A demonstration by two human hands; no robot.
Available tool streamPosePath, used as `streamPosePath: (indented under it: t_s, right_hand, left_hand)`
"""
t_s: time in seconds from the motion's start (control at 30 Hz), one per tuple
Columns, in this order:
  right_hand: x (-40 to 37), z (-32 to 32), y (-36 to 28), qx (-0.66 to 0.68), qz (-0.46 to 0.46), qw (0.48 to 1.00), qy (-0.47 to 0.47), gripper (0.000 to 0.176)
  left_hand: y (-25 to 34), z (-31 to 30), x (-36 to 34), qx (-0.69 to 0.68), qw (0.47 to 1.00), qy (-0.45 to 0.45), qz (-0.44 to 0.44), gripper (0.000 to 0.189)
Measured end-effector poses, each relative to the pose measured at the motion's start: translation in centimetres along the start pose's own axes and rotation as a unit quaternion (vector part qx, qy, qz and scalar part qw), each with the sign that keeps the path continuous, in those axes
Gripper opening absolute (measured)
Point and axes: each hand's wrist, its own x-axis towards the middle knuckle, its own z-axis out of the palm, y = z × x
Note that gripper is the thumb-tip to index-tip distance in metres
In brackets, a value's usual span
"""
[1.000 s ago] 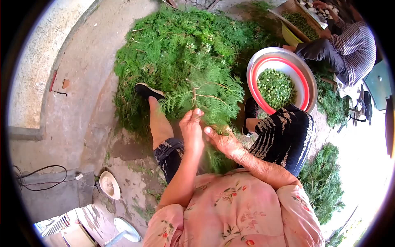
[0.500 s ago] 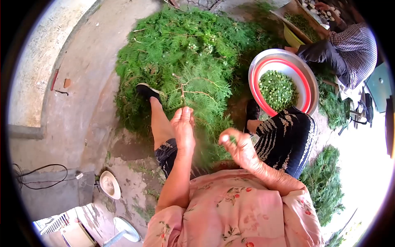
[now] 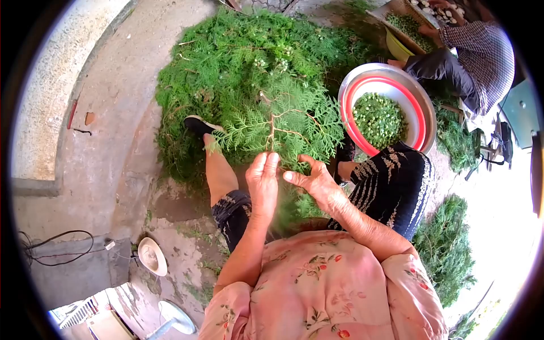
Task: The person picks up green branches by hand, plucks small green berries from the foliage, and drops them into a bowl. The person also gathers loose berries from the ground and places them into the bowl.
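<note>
My left hand (image 3: 263, 178) is closed around the brown stem of a feathery evergreen branch (image 3: 272, 126). The branch fans out away from me, over a big heap of similar cut greenery (image 3: 226, 62). Just right of the stem, my right hand (image 3: 320, 184) has its thumb and index finger spread apart. I see nothing between those fingers. Beyond my right knee stands a metal basin (image 3: 347, 85) holding a red-rimmed white bowl (image 3: 418, 116). Small pale-green cones or berries (image 3: 378, 122) mixed with green bits lie in the bowl.
At the upper right sits another person (image 3: 481, 62) in a checked shirt, beside a tray of green pieces (image 3: 409, 28). More cut branches (image 3: 445, 249) lie to my right. On the left floor are a pale hat-shaped object (image 3: 152, 256) and a dark cable (image 3: 56, 243).
My right hand has moved up and left towards the stem and its fingers have spread. The small green bit seen in it earlier no longer shows. My left hand and the branch have shifted right.
</note>
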Motion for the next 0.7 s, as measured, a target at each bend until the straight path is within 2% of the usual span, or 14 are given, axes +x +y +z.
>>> streamPosePath:
  t_s: [0.1, 0.13, 0.23, 0.27, 0.37, 0.4, 0.5, 0.6, 0.63, 0.7]
  right_hand:
    - [1.1, 0.0, 0.3, 0.257, 0.029, 0.966, -0.031, 0.053]
    - [1.1, 0.2, 0.1, 0.28, 0.02, 0.96, -0.012, 0.034]
    - [0.6, 0.8, -0.1, 0.302, 0.003, 0.953, 0.021, 0.024]
    - [0.7, 0.8, 0.0, 0.311, -0.011, 0.95, 0.009, 0.014]
    - [0.8, 0.3, 0.4, 0.315, 0.024, 0.949, -0.022, 0.016]
    - [0.7, 0.0, 0.5, 0.345, 0.031, 0.936, -0.065, 0.014]
    - [0.4, 0.1, -0.2, 0.342, 0.083, 0.936, -0.008, 0.016]
    - [0.6, 0.2, -0.8, 0.309, 0.109, 0.945, 0.022, 0.021]
    - [0.5, 0.2, -0.7, 0.335, 0.104, 0.936, 0.012, 0.021]
    - [0.0, 0.4, -0.6, 0.385, 0.093, 0.918, -0.009, 0.021]
  left_hand:
    - [0.3, 0.4, -0.1, 0.009, 1.0, -0.001, 0.003, 0.018]
    - [0.7, 0.5, -0.1, 0.017, 1.0, 0.0, 0.003, 0.018]
    - [0.4, 0.3, -0.1, 0.021, 1.0, -0.002, -0.011, 0.017]
    - [0.5, 0.4, -0.1, 0.02, 1.0, -0.002, -0.011, 0.017]
    - [0.8, 0.5, 0.0, 0.001, 1.0, -0.006, -0.014, 0.018]
    - [0.5, 0.4, 0.1, -0.019, 1.0, -0.01, -0.019, 0.018]
    - [0.9, 0.5, 0.1, -0.026, 0.999, -0.022, -0.034, 0.019]
    - [0.9, 0.8, -0.2, -0.019, 0.999, -0.029, -0.041, 0.02]
    - [0.9, 1.0, -0.3, -0.019, 0.999, -0.03, -0.041, 0.02]
    - [0.1, 0.7, 0.5, -0.021, 0.996, 0.042, -0.077, 0.021]
